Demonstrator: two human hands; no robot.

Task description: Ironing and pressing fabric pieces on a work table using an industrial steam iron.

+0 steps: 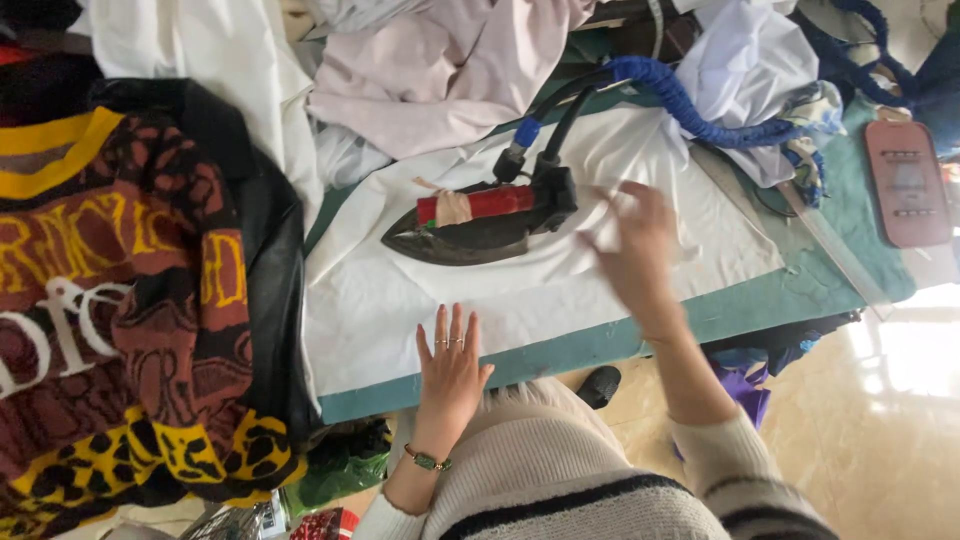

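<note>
Left hand [452,362] flat on white cloth [520,280], fingers together, palm down, gripping nothing. Right hand [635,245] blurred above the cloth, fingers spread apart, empty, just right of the iron [480,225]. Iron resting on the cloth on the green bench [640,335], red handle up, blue-wrapped hose [690,110] trailing behind. Patterned sweater [110,300] heaped at left; pink phone [908,182] at far right.
</note>
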